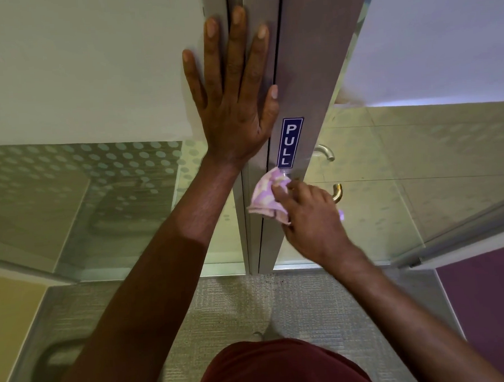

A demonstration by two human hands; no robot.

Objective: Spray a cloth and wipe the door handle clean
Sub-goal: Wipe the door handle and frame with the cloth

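Pink cloth (264,197) hiding door handle (337,192) base

Blue PULL sticker (290,142), white caps, vertical, stuck on the brushed metal door stile (311,71). Second metal frame strip (248,220) just left of it, dark seam btwn the two. Left side: glass panel (105,198), plain frosted up top, frosted dot pattern lower, some reflections in it. Right side: clear glass (419,167), pale tiled floor visible thru it. Floor near cam: grey woven carpet (236,308) w/ a few dark specks by the threshold. Yellow-ish surface (12,326) bottom left, purple surface (490,301) bottom right. Maroon garment (283,367) at bottom centre, partly cut off by frame edge.
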